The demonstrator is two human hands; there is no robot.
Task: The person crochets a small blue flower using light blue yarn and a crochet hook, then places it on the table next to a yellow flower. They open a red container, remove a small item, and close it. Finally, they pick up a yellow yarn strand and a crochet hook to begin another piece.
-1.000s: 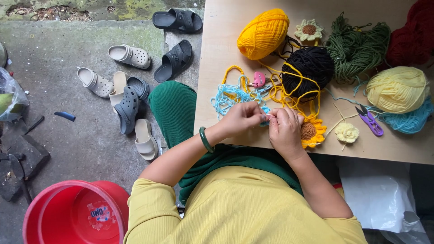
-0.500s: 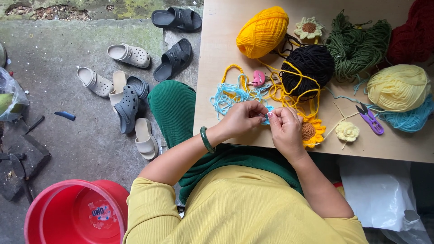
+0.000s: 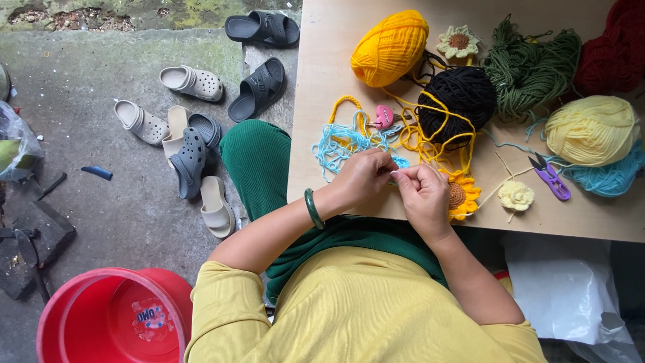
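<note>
My left hand (image 3: 363, 178) and my right hand (image 3: 423, 195) meet at the near edge of the wooden table (image 3: 322, 81), fingertips pinched together on light blue yarn (image 3: 336, 144) that trails in a loose tangle to the left. What sits between the fingers is mostly hidden. A green bangle (image 3: 311, 208) circles my left wrist. A crocheted sunflower (image 3: 462, 195) lies right beside my right hand, tied by yellow strands to the yellow yarn ball (image 3: 390, 47).
On the table are a black ball (image 3: 457, 94), green yarn (image 3: 531, 67), red yarn (image 3: 615, 47), a pale yellow ball (image 3: 591, 131), purple snips (image 3: 551, 178), a pink tool (image 3: 383, 117) and small cream flowers (image 3: 516, 196). Sandals (image 3: 195, 144) and a red bucket (image 3: 101, 316) sit on the concrete floor.
Both hands have stayed together at the table edge, shifting only slightly as the fingers work the blue yarn. Nothing else has moved.
</note>
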